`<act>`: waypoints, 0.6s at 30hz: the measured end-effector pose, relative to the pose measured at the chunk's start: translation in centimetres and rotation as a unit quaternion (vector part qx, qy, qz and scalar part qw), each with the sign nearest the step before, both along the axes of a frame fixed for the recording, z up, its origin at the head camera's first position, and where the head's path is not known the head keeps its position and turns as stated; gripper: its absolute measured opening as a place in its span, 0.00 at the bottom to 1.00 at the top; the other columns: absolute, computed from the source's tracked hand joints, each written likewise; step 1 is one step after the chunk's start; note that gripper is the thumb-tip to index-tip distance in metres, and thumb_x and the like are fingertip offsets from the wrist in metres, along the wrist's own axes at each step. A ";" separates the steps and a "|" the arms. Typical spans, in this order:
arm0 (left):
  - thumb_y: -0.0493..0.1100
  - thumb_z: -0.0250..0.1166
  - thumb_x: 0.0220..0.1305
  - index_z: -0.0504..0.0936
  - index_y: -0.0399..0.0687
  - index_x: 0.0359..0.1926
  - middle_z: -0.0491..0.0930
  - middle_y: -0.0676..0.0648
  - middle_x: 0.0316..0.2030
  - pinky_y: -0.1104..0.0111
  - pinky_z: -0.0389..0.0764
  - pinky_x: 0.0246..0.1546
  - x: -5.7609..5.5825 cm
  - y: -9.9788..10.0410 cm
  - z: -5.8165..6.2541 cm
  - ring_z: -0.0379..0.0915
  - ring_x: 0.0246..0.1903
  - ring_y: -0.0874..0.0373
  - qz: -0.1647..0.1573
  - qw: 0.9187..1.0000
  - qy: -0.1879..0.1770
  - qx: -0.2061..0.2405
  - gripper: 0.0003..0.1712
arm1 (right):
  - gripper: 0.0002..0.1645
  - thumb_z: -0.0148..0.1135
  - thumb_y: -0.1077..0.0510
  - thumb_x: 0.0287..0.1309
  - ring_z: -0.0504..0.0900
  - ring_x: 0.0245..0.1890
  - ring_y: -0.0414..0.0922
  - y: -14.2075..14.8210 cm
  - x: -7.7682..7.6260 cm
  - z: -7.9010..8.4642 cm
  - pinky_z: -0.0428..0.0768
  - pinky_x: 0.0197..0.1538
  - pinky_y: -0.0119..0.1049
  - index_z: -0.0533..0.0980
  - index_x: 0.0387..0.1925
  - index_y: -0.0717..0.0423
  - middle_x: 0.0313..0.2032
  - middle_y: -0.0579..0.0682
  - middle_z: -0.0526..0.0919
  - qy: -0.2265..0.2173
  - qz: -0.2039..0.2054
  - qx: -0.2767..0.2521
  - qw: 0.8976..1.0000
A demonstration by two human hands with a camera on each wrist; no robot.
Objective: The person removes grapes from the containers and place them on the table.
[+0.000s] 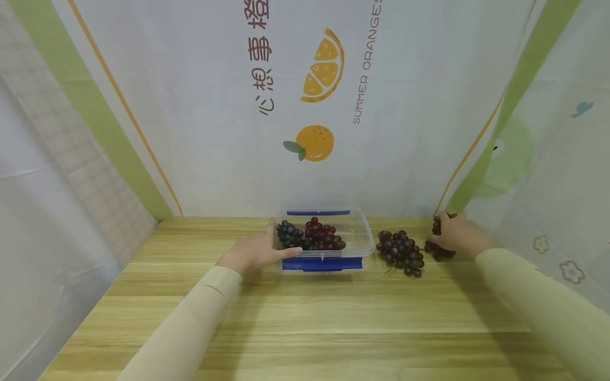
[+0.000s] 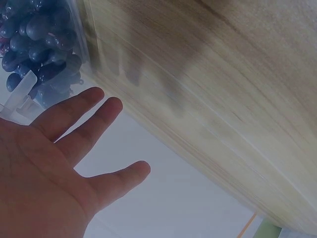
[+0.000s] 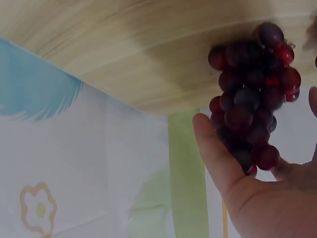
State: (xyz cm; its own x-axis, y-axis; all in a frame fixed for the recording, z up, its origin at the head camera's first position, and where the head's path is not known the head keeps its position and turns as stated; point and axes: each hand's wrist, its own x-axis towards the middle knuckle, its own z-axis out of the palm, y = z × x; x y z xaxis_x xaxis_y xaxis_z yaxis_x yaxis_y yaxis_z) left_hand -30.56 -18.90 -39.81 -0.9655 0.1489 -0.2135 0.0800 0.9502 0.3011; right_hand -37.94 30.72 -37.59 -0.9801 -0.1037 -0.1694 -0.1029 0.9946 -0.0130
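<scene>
A clear plastic box [image 1: 357,233] with blue clips stands at the table's back edge. Inside lie a bunch of dark blue grapes [image 1: 288,233] and a bunch of red grapes [image 1: 324,235]. My left hand [image 1: 254,251] rests against the box's left end, thumb along its near side; the left wrist view shows its fingers spread and straight. At the far right my right hand [image 1: 459,234] holds a bunch of dark red grapes [image 3: 247,104], fingers on either side of it. Between box and right hand lies another bunch of dark purplish-red grapes [image 1: 400,251].
The wooden table [image 1: 333,328] runs back to a hanging white cloth [image 1: 214,159] printed with oranges and lettering. More cloth hangs on the left and right sides, the right one close beside my right forearm.
</scene>
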 end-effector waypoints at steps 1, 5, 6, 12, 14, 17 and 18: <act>0.97 0.44 0.50 0.27 0.47 0.86 0.89 0.44 0.54 0.48 0.86 0.49 0.0 0.0 0.0 0.84 0.30 0.54 0.000 1.000 0.000 -0.001 0.83 | 0.54 0.59 0.41 0.75 0.70 0.59 0.88 -0.1 0.0 -0.2 0.78 0.59 0.73 0.51 0.75 0.83 0.62 1.00 0.51 0.003 -0.004 -0.006 1.000; 0.97 0.45 0.49 0.26 0.48 0.86 0.89 0.47 0.45 0.56 0.85 0.35 -0.1 0.0 0.0 0.83 0.27 0.53 0.005 1.000 -0.007 0.003 0.83 | 0.57 0.64 0.40 0.71 0.71 0.58 0.87 -0.1 -0.1 -1.1 0.77 0.60 0.72 0.51 0.73 0.83 0.58 0.98 0.58 0.015 -0.015 -0.021 1.000; 0.97 0.45 0.50 0.26 0.48 0.86 0.89 0.47 0.43 0.56 0.84 0.33 -0.1 0.0 0.0 0.83 0.26 0.53 0.005 1.000 -0.007 0.005 0.83 | 0.57 0.64 0.40 0.70 0.71 0.58 0.87 -0.1 -0.1 -1.2 0.77 0.61 0.72 0.51 0.72 0.83 0.57 0.97 0.60 0.017 -0.017 -0.022 0.999; 0.95 0.47 0.52 0.28 0.47 0.87 0.90 0.46 0.46 0.42 0.82 0.56 0.1 0.1 -0.1 0.84 0.30 0.53 0.003 1.000 0.001 0.020 0.82 | 0.59 0.66 0.38 0.67 0.73 0.58 0.85 0.4 -0.2 -1.8 0.77 0.61 0.72 0.54 0.70 0.83 0.55 0.94 0.67 0.025 -0.025 -0.026 0.999; 0.96 0.47 0.52 0.28 0.47 0.87 0.90 0.45 0.50 0.37 0.77 0.63 0.1 0.1 -0.1 0.84 0.30 0.53 0.005 1.000 0.003 0.020 0.82 | 0.58 0.67 0.38 0.65 0.74 0.57 0.84 0.7 -0.3 -2.0 0.78 0.60 0.71 0.55 0.68 0.84 0.54 0.93 0.70 0.026 -0.022 -0.027 0.999; 0.96 0.47 0.51 0.28 0.48 0.87 0.90 0.45 0.50 0.39 0.80 0.60 0.2 0.2 -0.1 0.84 0.30 0.52 0.007 1.000 0.000 0.020 0.82 | 0.59 0.69 0.40 0.64 0.73 0.59 0.84 1.2 -0.6 -2.4 0.78 0.61 0.70 0.54 0.68 0.86 0.56 0.92 0.70 0.019 -0.027 -0.047 0.998; 0.96 0.47 0.52 0.28 0.48 0.87 0.90 0.46 0.49 0.42 0.82 0.57 0.2 0.1 -0.1 0.84 0.30 0.53 0.006 1.000 0.001 0.018 0.82 | 0.61 0.69 0.40 0.63 0.71 0.60 0.84 1.3 -0.6 -2.5 0.77 0.61 0.71 0.52 0.69 0.86 0.58 0.92 0.69 0.013 -0.031 -0.057 0.998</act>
State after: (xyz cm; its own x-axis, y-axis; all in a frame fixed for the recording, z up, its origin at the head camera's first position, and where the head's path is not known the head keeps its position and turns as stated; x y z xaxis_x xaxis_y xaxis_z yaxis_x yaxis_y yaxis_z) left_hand -30.38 -18.75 -39.93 -0.9679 0.1440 -0.2058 0.0687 0.9400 0.3343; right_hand -38.56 32.05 -40.13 -0.9890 -0.0599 -0.1353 -0.0430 0.9913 -0.1244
